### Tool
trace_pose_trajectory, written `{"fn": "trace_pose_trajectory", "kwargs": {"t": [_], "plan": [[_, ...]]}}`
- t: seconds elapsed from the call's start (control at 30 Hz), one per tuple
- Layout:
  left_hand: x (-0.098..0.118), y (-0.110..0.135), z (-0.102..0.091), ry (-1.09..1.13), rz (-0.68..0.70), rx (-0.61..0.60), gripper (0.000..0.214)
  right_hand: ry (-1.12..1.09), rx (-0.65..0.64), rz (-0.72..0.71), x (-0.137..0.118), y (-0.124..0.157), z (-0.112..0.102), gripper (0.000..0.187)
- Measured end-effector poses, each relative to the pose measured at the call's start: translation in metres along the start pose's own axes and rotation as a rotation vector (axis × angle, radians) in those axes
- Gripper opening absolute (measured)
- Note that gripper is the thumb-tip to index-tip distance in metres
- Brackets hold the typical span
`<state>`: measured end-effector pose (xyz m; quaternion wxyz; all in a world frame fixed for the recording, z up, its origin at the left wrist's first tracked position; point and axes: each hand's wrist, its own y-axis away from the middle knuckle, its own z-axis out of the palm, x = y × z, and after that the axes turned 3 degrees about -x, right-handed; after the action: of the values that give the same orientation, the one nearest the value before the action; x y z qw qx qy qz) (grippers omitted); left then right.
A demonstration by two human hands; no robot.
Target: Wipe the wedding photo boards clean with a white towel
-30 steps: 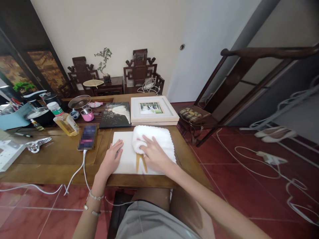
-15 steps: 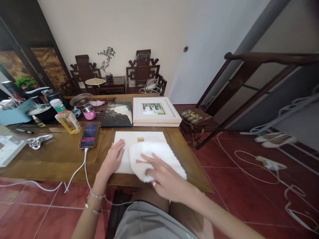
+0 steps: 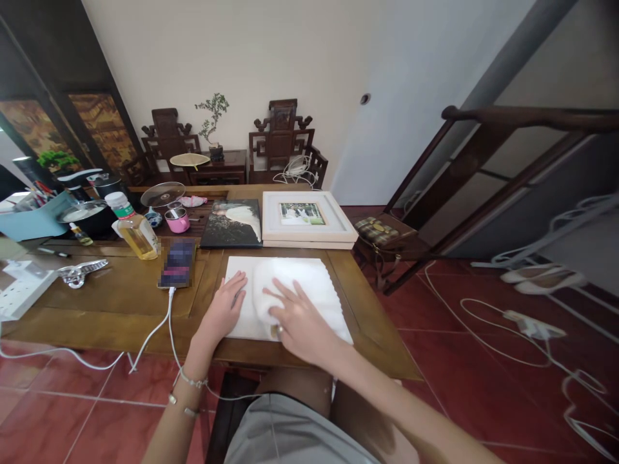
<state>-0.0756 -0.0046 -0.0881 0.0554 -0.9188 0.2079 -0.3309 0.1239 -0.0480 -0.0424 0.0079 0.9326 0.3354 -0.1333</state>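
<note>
White, fluffy cloth (image 3: pixel 322 283) is covering most of the pale board (image 3: pixel 246 322) on the tabletop (image 3: pixel 130 316), lower centre of the frame. The right hand (image 3: pixel 300 328) is pressing it, fingers spread; any grip is staying unclear. The left hand (image 3: pixel 226 309) is lying flat, grasping nothing. Wiping is seemingly continuing; cloth is hiding what remains.
</note>
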Motion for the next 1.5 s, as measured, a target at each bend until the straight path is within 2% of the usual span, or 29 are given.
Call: {"fn": "trace_pose_trajectory", "kwargs": {"t": [0.13,0.27,0.37,0.53,0.63,0.7,0.8,0.97,1.03,1.13,1.23,1.37,1.43,1.5], "plan": [[0.001,0.0,-0.001,-0.007,0.007,-0.004,0.038,-0.09,-0.078,-0.113,-0.026,0.039,-0.003,0.036],[0.002,0.0,-0.002,-0.013,-0.003,-0.01,0.038,-0.141,-0.031,-0.112,-0.022,0.046,-0.003,0.039],[0.002,0.0,-0.001,-0.011,-0.007,-0.011,0.038,-0.114,0.034,-0.054,-0.003,0.026,-0.002,0.038],[0.003,-0.001,-0.001,0.005,-0.011,-0.009,0.038,-0.018,0.067,0.077,0.026,-0.028,-0.004,0.037],[0.004,-0.002,-0.002,0.006,-0.012,-0.006,0.038,0.02,0.065,0.106,0.029,-0.049,-0.003,0.037],[0.003,-0.002,-0.002,0.006,-0.008,-0.007,0.038,0.041,0.044,0.097,0.023,-0.052,-0.001,0.037],[0.002,-0.001,-0.002,0.003,0.008,-0.009,0.038,0.058,-0.001,0.048,0.003,-0.036,0.003,0.035],[0.001,-0.001,-0.003,-0.002,0.028,-0.01,0.039,0.012,-0.126,-0.018,-0.037,0.013,0.006,0.029],[0.002,-0.001,-0.003,0.002,0.022,-0.004,0.039,-0.015,-0.173,-0.037,-0.045,0.027,0.005,0.028],[0.001,0.0,-0.002,0.006,0.017,0.007,0.038,-0.035,-0.154,-0.047,-0.04,0.031,0.0,0.031],[-0.001,0.0,0.0,0.01,0.015,0.006,0.039,-0.012,-0.08,-0.009,-0.022,0.015,-0.004,0.033],[-0.002,0.0,0.0,0.035,0.009,-0.007,0.042,0.058,-0.001,0.127,-0.002,-0.025,-0.004,0.038],[0.002,0.0,-0.003,0.078,-0.012,0.019,0.043,0.07,-0.005,0.175,-0.003,-0.041,-0.001,0.038],[0.007,0.001,-0.008,0.153,-0.037,0.074,0.044,0.067,-0.017,0.164,-0.01,-0.049,0.003,0.038]]}}
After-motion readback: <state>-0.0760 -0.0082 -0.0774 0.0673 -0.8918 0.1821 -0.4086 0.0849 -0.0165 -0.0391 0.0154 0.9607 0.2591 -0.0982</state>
